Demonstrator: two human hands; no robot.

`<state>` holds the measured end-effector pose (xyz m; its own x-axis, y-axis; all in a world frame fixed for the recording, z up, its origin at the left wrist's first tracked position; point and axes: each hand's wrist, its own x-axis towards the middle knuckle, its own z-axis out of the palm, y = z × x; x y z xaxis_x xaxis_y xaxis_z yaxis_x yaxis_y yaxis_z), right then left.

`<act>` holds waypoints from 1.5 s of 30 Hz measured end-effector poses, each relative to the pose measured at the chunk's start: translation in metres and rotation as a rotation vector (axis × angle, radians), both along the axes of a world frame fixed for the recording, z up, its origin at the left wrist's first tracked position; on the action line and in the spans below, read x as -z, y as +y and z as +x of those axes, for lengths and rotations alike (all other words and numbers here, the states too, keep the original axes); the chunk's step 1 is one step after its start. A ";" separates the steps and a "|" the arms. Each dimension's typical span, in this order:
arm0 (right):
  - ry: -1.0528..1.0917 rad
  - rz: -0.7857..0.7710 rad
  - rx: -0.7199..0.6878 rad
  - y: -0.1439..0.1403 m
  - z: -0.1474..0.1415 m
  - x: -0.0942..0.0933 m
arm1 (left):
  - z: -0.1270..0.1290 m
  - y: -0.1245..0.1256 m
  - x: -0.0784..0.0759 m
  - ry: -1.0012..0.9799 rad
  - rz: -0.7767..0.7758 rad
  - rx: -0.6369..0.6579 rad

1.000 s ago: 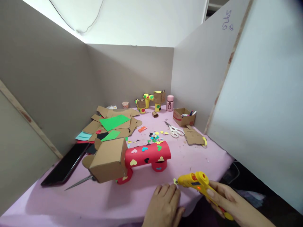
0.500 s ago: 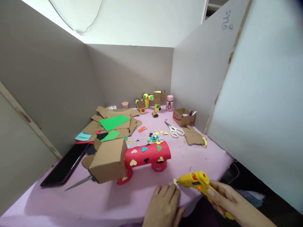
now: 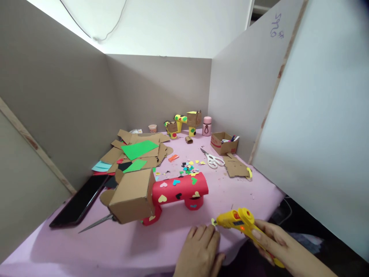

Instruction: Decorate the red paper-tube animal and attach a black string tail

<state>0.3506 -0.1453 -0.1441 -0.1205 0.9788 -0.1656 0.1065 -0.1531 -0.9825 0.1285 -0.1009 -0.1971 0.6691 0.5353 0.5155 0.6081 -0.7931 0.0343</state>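
Observation:
My right hand (image 3: 272, 242) is closed round the handle of a yellow hot glue gun (image 3: 235, 220), its small light glowing orange. The nozzle points left and meets a small pale yellow paper cutout (image 3: 213, 221) close to the table's front edge. Resting on the cloth, my left hand (image 3: 198, 246) has its fingers curled together, with the fingertips at the cutout's near edge; their exact grip is hidden. Beyond my hands stands a red paper tube body (image 3: 178, 189) dotted with coloured hearts. A cardboard box head (image 3: 132, 196) joins its left end.
Scissor blades (image 3: 96, 223) jut from beneath the box head, beside a black tablet (image 3: 79, 202). Cardboard sheets (image 3: 115, 154), paper cutouts (image 3: 190, 168), white-handled scissors (image 3: 213, 159) and a box of pens (image 3: 223, 144) lie farther back. Yellow figures (image 3: 180, 120) and a pink bottle (image 3: 206, 127) stand behind.
The glue gun's nozzle has shifted very slightly at the yellow cutout. Otherwise both hands and the surrounding things stay where they were.

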 end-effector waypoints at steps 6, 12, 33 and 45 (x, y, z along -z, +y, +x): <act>-0.006 -0.009 0.001 -0.001 -0.002 -0.004 | 0.000 0.000 -0.002 -0.004 -0.013 -0.001; -0.004 -0.028 0.000 0.001 -0.001 -0.003 | 0.000 0.000 -0.002 0.014 -0.020 0.005; 0.009 -0.038 0.027 0.000 0.000 0.001 | 0.001 -0.001 0.000 -0.017 0.005 -0.002; -0.005 -0.016 0.038 0.000 0.003 0.003 | 0.001 0.000 -0.001 -0.027 0.027 -0.009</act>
<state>0.3538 -0.1453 -0.1466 -0.0827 0.9798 -0.1821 0.1048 -0.1732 -0.9793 0.1299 -0.1006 -0.1959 0.6498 0.5267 0.5480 0.6144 -0.7885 0.0293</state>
